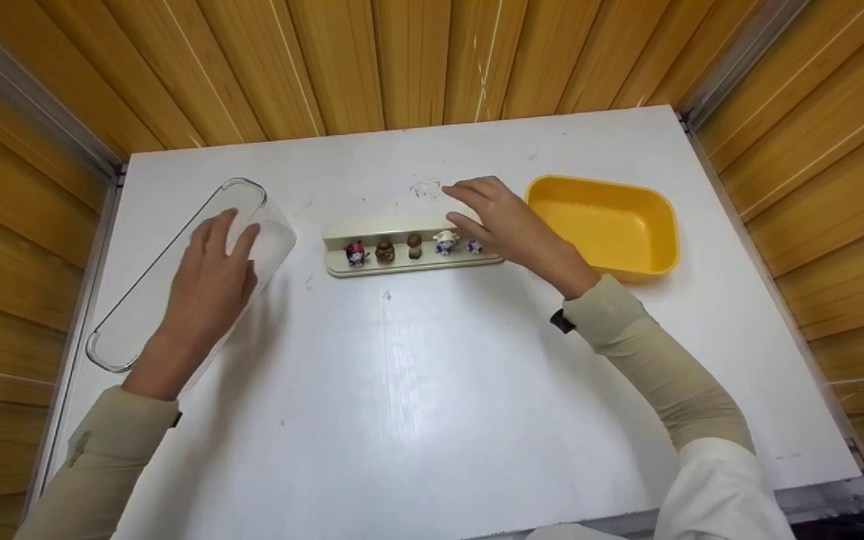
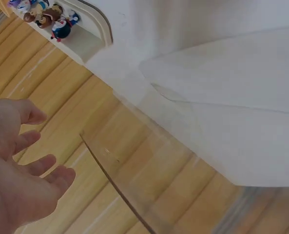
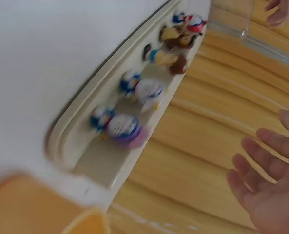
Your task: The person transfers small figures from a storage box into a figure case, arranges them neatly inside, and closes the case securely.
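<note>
Along a small cream display stand point(image 1: 342, 271) at mid-table stand several small figurines in a row. Among them are a red-and-dark one point(image 1: 356, 253), a brown one point(image 1: 385, 251) and a white-and-blue one point(image 1: 445, 241). My right hand point(image 1: 503, 225) hovers by the stand's right end, fingers spread and holding nothing, partly covering the last figurine point(image 3: 122, 126). On the left, my left hand point(image 1: 211, 281) hangs over a clear plastic box point(image 1: 274, 240), its fingers loosely bent and holding nothing. In the left wrist view the left fingers point(image 2: 61, 178) are apart from the box's edge.
A yellow plastic tub point(image 1: 602, 225) stands right of the stand, close to my right forearm. The white table point(image 1: 402, 420) is walled at the back and both sides by wood-patterned panels point(image 1: 409, 67).
</note>
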### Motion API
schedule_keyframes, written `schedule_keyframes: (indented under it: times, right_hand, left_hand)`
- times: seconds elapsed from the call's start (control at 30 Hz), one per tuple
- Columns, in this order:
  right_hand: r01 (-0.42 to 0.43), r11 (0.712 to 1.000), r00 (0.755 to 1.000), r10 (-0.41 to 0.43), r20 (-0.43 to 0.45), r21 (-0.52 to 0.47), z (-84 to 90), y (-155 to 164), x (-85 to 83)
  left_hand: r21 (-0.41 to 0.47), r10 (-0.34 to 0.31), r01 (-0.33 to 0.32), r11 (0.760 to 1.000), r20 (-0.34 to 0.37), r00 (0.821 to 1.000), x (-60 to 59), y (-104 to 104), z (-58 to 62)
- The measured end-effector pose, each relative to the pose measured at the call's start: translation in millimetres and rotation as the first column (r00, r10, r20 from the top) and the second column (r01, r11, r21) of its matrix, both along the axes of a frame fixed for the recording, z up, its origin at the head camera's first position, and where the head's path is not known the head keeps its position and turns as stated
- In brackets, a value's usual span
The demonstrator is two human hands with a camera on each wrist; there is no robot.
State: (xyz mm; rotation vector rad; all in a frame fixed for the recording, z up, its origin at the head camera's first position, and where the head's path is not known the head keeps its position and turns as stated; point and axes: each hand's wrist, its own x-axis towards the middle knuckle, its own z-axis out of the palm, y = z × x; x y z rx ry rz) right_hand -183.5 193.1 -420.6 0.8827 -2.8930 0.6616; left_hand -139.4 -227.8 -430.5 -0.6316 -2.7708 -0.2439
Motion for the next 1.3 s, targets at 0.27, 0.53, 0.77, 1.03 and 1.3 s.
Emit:
schedule_keyframes:
  times: [0.27,0.53,0.77,1.03,1.3]
  right_hand:
    - [0.083,0.989,0.982,-0.103,0.161,0.123,-21.5,48.7,11.2]
    - [0.113,0.985,0.971,-0.138,0.196,0.130,-39.5,71.3,16.5]
    - [0.262,0.965,0.945,-0.252,0.208,-0.019,-55.8,55.8,26.9]
    - [0.335,0.942,0.902,-0.310,0.299,-0.034,-51.6,41.3,22.7]
    - [0.352,0.935,0.844,-0.299,0.445,-0.039,-75.7,53.4,-6.8]
  left_hand:
    - [-0.037,0.152,-0.152,0.988,0.006,0.988,18.2,-50.5,3.1]
    - [-0.060,0.304,-0.299,0.953,0.187,0.934,21.7,-69.4,-1.1]
    - [-0.065,0.363,-0.361,0.930,0.304,0.881,23.0,-72.8,-10.3]
    - [-0.093,0.385,-0.375,0.922,0.303,0.872,24.3,-74.5,-15.7]
    - [-0.096,0.384,-0.373,0.923,0.300,0.873,23.8,-71.4,-19.7]
